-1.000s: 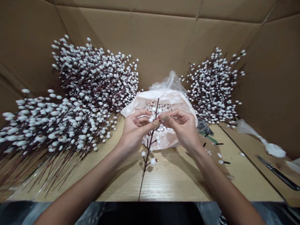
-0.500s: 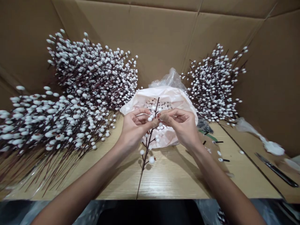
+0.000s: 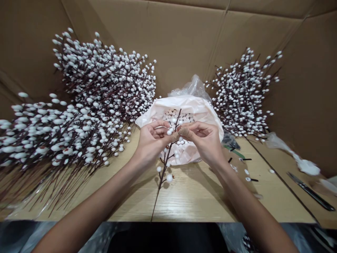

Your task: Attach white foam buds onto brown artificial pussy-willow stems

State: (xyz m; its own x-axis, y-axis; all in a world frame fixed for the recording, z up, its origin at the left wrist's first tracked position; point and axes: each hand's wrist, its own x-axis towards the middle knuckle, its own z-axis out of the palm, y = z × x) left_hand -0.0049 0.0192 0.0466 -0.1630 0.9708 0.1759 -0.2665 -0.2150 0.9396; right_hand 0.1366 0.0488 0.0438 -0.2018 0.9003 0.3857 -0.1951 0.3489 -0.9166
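Observation:
An artificial berry branch (image 3: 163, 168) with a dark brown stem and white berries stands tilted in front of me, its lower end towards the table's front edge. My left hand (image 3: 155, 137) is closed, thumb and fingers pinching the stem partway up. Close against it, my right hand (image 3: 201, 137) is closed too; its fingertips meet beside the stem and hide whatever is between them. Behind both hands lies an open whitish plastic bag (image 3: 207, 114) with many loose white berries (image 3: 175, 116) inside.
Finished-looking berry branches are heaped at left (image 3: 105, 77), nearer left (image 3: 60, 137) and back right (image 3: 242, 95). On the right lie a black-handled cutting tool (image 3: 313, 193), small black-and-white bits (image 3: 251, 180) and a crumpled plastic wrap (image 3: 306, 165). Cardboard walls (image 3: 184, 42) enclose the table.
Both hands keep nearly the same pose at the stem. The branch's lower part has shifted slightly left and up in the picture; the view itself has moved a little.

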